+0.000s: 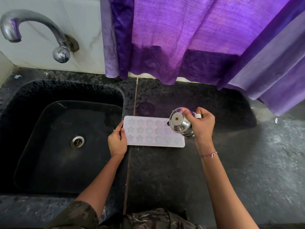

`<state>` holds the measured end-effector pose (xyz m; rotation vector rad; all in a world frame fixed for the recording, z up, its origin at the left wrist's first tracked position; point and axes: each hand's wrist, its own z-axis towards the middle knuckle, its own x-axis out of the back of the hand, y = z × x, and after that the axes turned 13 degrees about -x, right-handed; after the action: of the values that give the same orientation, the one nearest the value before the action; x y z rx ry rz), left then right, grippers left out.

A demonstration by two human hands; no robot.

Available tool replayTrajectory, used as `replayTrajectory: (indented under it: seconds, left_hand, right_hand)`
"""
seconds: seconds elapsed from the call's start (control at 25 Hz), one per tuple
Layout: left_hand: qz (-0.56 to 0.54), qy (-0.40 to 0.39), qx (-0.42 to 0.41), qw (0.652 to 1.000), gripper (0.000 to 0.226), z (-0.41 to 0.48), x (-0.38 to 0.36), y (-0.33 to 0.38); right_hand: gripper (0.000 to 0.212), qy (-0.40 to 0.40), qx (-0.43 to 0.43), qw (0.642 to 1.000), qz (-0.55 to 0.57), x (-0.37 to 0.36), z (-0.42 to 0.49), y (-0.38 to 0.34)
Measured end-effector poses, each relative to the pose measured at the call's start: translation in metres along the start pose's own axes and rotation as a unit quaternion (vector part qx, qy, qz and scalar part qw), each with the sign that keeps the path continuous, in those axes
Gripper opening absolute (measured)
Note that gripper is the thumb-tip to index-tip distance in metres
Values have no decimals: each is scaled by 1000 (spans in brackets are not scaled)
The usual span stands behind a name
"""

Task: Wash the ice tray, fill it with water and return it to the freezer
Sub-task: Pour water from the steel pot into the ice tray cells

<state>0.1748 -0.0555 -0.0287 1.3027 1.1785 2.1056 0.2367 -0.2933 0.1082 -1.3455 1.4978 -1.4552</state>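
While flat on the counter [173, 171] — ice tray [153, 133], left hand [117, 141] fingers gripping its end, right hand [202, 123] fingers clasping tilted steel cup [180, 122].

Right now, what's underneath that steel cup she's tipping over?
The right end of the white ice tray lies under the steel cup, held tilted by the right hand. The cup hides the cavities there, so any water can't be seen.

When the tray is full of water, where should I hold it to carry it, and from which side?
Judging by its long, flat, thin shape, grip the ice tray by both short ends, one hand from each side, keeping it level. The left hand already holds the sink-side end.
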Motion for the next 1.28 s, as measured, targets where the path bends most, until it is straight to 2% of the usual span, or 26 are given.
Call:
replayTrajectory:
  seconds: [0.32,0.48,0.64,0.8,0.96,1.28]
  left_hand:
    - [-5,-1,1,1000,37,0,0,3]
    - [-1,-3,-3,1000,37,0,1,3]
    - [4,-4,-1,1000,37,0,2,3]
    - [-4,-3,1,1000,36,0,1,1]
    - [-3,0,2,1000,36,0,0,0]
    - [-6,0,4,1000,36,1,0,1]
  right_hand:
    - [56,5,-4,1000,8,3,1,-3]
    - [57,-5,-46,995,86,4,3,-5]
    - [53,-8,-110,976,189,6,4,-5]
    - [51,-10,-124,966,229,2,2,-6]
    - [50,-16,-112,971,213,-6,0,-7]
    - [56,-34,-52,993,98,-21,-7,-6]
